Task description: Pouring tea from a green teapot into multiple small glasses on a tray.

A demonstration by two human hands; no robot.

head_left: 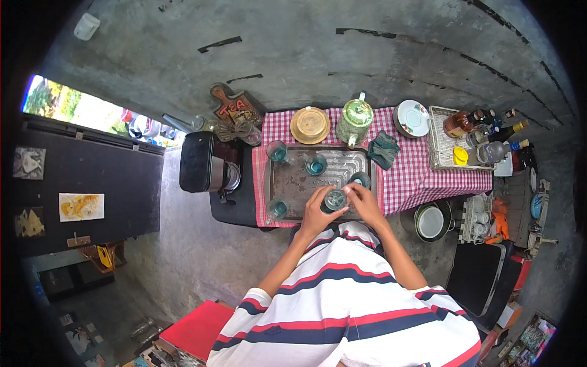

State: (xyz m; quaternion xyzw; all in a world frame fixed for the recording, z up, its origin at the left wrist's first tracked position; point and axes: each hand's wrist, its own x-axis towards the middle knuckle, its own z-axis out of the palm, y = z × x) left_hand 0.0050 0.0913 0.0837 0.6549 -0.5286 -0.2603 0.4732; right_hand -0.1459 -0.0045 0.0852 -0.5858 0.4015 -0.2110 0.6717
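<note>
Both hands are on one clear glass cup (335,200) at the near edge of a dark metal tray (293,191). Fingers of my left hand (316,211) wrap round its left side. My right hand (365,206) pinches its rim or handle from the right; which one is too small to tell. On the tray, another glass cup (316,164) is at the middle and one more glass (360,178) sits just beyond my right hand. Toward the tray's left edge are a glass mug (276,150) at the back and a glass mug (277,209) in front.
Behind the tray, a checkered cloth (422,160) bears a round wooden dish (310,125), a green teapot (355,121), a crumpled dark green cloth (383,150) and stacked plates (413,116). A white wicker basket (437,137) with bottles stands right, a black coffee machine (199,162) left.
</note>
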